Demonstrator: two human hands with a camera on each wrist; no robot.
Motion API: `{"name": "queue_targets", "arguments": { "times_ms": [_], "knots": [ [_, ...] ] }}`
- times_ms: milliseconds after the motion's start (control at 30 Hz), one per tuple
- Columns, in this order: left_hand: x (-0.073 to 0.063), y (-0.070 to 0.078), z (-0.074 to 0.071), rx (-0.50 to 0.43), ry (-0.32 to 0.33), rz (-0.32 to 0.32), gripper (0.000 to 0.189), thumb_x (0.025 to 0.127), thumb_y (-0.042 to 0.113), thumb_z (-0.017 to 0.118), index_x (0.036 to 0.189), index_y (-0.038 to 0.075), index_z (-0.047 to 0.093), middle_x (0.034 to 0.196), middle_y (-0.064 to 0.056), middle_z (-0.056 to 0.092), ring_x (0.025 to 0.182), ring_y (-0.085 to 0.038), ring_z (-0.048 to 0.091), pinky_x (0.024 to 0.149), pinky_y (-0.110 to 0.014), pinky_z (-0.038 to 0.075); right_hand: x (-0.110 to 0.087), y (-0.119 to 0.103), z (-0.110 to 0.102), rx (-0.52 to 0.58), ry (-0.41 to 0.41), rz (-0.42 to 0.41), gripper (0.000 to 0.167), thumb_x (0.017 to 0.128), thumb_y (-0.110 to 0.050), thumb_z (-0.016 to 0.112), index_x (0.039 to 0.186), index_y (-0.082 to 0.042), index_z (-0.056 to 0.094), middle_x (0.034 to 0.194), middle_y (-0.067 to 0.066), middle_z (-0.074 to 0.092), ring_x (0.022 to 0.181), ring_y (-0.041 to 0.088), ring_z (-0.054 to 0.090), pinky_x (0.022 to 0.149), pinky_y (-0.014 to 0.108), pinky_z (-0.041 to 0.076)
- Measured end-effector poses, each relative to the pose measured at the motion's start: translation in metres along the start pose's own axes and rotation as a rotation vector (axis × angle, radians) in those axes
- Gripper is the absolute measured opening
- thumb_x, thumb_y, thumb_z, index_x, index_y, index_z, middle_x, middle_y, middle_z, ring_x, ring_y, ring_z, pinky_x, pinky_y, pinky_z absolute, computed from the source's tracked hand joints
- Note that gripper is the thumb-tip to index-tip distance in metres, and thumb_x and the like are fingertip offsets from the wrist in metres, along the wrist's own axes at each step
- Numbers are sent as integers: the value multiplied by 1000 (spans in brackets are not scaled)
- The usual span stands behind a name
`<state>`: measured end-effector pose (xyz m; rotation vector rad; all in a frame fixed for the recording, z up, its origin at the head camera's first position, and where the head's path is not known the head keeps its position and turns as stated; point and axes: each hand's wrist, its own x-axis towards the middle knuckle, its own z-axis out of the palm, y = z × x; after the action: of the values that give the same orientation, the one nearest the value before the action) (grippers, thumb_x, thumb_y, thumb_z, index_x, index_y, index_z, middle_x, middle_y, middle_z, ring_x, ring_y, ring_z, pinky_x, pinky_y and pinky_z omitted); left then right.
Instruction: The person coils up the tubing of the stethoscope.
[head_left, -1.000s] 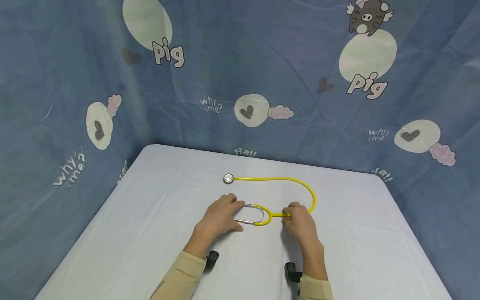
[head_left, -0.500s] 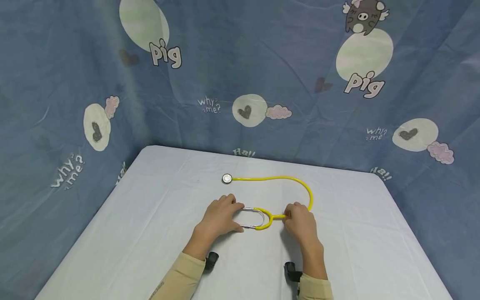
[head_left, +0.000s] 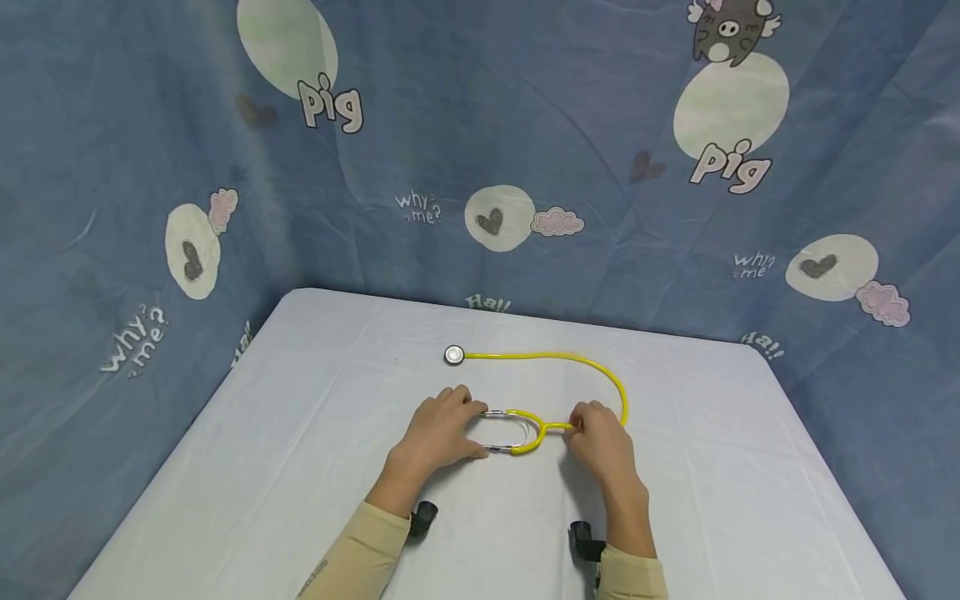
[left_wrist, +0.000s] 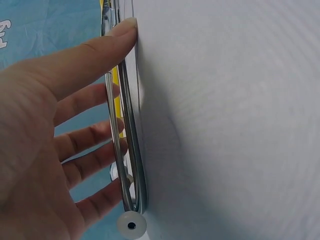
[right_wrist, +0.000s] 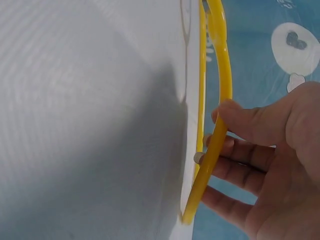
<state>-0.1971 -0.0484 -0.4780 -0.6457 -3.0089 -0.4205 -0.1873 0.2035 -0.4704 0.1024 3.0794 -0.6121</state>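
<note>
A stethoscope with yellow tubing (head_left: 555, 356) lies across the white table, its round chestpiece (head_left: 454, 356) at the far side. My left hand (head_left: 438, 429) spans its two metal ear tubes (head_left: 497, 449), thumb on the near tube and fingers at the far one. In the left wrist view, the thumb crosses the tubes, the fingers reach behind them, and a white eartip (left_wrist: 132, 225) shows below. My right hand (head_left: 600, 442) pinches the yellow tube just past the Y-shaped fork (head_left: 542, 427). The right wrist view shows this held tube (right_wrist: 225, 80) raised off the cloth, between thumb and fingers.
White cloth covers the table (head_left: 720, 467). Behind it and at the sides hangs a blue curtain (head_left: 600, 125) with pig and heart prints. Dark wrist-worn devices (head_left: 423, 521) show at both sleeves.
The near ear tube now meets the left thumb, where it earlier ran beneath the hand. The fork dipped toward me, then rose slightly. The tubing's loop has shifted a little left. Both hands stay nearly in place.
</note>
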Motion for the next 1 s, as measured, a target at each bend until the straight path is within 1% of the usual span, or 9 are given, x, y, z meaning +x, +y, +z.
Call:
{"name": "queue_targets", "arguments": {
  "times_ms": [200, 333, 433, 533, 633, 767, 900, 1000],
  "knots": [
    [1, 2, -1, -25, -15, -19, 65, 67, 47, 89, 123, 19, 69, 109, 0, 61, 94, -16, 54, 78, -35, 50, -1, -2, -1, 23, 5, 9, 5, 89, -8, 65, 92, -8, 69, 87, 4, 60, 78, 19, 53, 65, 37, 46],
    [2, 2, -2, -50, -30, -34, 61, 70, 46, 88, 121, 18, 70, 114, 0, 64, 100, -17, 58, 86, -36, 52, -1, -2, -2, 40, 21, 7, 4, 89, -10, 66, 92, -8, 69, 85, 4, 59, 77, 19, 52, 64, 36, 44],
    [3, 1, -1, -90, -38, -45, 58, 71, 44, 87, 120, 17, 71, 116, 0, 66, 104, -18, 60, 91, -37, 52, -1, -2, -2, 49, 30, 5, 6, 90, -12, 67, 92, -7, 69, 85, 4, 59, 77, 19, 52, 64, 36, 44],
    [4, 0, -2, -136, -40, -39, 55, 73, 43, 86, 119, 16, 72, 111, 0, 67, 99, -17, 60, 90, -37, 52, -2, -2, -2, 55, 33, 8, 8, 90, -12, 65, 94, -7, 69, 86, 4, 60, 78, 19, 53, 66, 37, 46],
    [4, -2, -4, -179, -28, -14, 51, 76, 41, 85, 118, 15, 72, 105, 1, 66, 91, -15, 59, 86, -35, 52, -2, -3, -4, 62, 35, 9, 9, 91, -11, 63, 95, -6, 69, 89, 5, 62, 81, 20, 55, 69, 40, 48],
    [4, -3, -5, -212, 5, 16, 46, 79, 38, 83, 118, 14, 72, 101, 2, 65, 85, -12, 57, 83, -34, 52, -3, -4, -5, 79, 46, 4, 11, 92, -11, 62, 97, -5, 69, 91, 6, 64, 81, 20, 57, 71, 42, 49],
    [5, -3, -7, -241, 39, 31, 43, 82, 37, 80, 118, 14, 72, 98, 2, 64, 81, -8, 56, 80, -34, 49, -3, -4, -5, 115, 65, 4, 12, 94, -13, 62, 99, -4, 69, 92, 7, 64, 82, 21, 59, 72, 43, 50],
    [5, -2, -9, -274, 60, 41, 41, 84, 37, 79, 117, 14, 72, 96, 2, 65, 76, -6, 54, 76, -30, 47, -3, -5, -6, 138, 84, 9, 12, 94, -13, 62, 99, -5, 70, 93, 7, 65, 85, 22, 60, 74, 43, 50]
  ]
}}
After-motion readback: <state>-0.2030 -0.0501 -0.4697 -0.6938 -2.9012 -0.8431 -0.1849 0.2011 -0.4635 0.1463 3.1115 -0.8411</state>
